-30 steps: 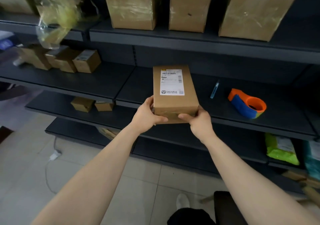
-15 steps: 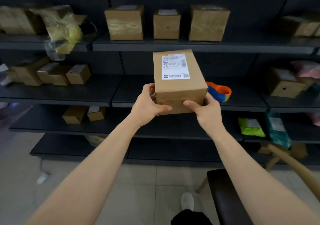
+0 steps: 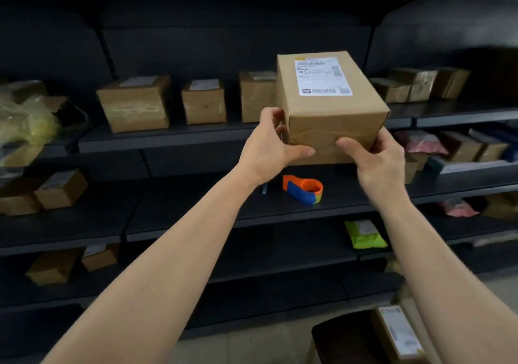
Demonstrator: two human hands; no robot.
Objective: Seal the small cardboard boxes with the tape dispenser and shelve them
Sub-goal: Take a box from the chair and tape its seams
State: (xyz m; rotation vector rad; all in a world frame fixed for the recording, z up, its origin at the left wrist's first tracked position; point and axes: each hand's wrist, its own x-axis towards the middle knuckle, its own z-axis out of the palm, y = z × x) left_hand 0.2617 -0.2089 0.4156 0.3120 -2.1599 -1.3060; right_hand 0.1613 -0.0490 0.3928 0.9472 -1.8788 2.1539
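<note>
A brown cardboard box (image 3: 322,105) with a white shipping label on top and clear tape across its near face is held up in front of the upper shelf (image 3: 168,136). My left hand (image 3: 269,145) grips its left near corner, thumb across the taped face. My right hand (image 3: 375,159) grips the right near corner, thumb on the front. Below them, the orange and blue tape dispenser (image 3: 302,189) lies on the middle shelf (image 3: 196,209).
Three taped boxes (image 3: 204,101) stand on the upper shelf left of the held box, with more boxes (image 3: 420,84) at the right. A yellow plastic bag (image 3: 25,122) sits far left. A green packet (image 3: 364,234) lies lower down, and a labelled box (image 3: 398,333) rests at the bottom right.
Both hands have lifted the box from the middle shelf level up to the upper shelf and a little to the right. The tape dispenser stays on the middle shelf.
</note>
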